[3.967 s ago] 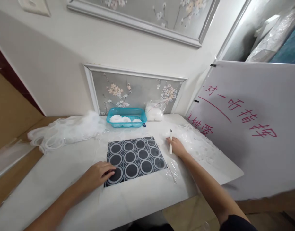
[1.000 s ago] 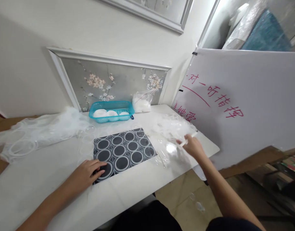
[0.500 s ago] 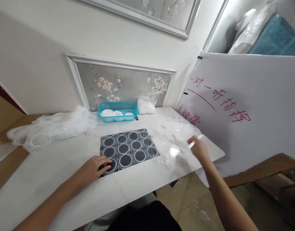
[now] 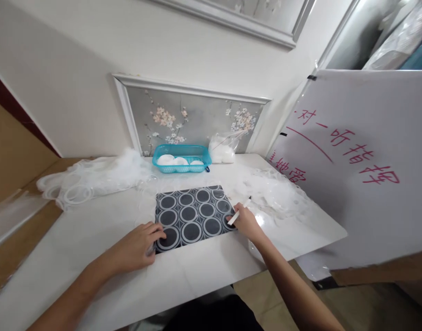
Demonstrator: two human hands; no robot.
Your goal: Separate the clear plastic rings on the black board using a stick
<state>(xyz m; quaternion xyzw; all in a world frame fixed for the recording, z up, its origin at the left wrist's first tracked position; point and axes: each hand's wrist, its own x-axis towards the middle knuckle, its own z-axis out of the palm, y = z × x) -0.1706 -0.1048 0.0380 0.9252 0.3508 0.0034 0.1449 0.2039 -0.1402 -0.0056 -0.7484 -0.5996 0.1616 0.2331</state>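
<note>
A dark patterned sheet (image 4: 191, 231) with rows of pale rings lies on the white table, a shiny clear film over its right part. My left hand (image 4: 142, 246) rests at the sheet's near left corner, its slightly bent fingers on the surface and not closed round anything. At the right edge of the sheet, my right hand (image 4: 247, 223) is closed around a slim white stick-like tool (image 4: 234, 218) with a dark end, whose exact kind I cannot make out. Its fingertips are low over the sheet's near right corner; whether they also pinch the film is unclear.
Behind the sheet stands a blue plastic basket (image 4: 181, 169) holding white round items, beside a clear bag (image 4: 222, 151) of white material. Piles of clear plastic rings and film (image 4: 93, 177) lie left, with clear plastic scraps (image 4: 283, 193) right. A whiteboard (image 4: 376, 211) borders the right side.
My right hand has come left from the clear scraps to the sheet's right edge, still holding the white tool. My left hand stays at the sheet's left corner. The view has shifted slightly.
</note>
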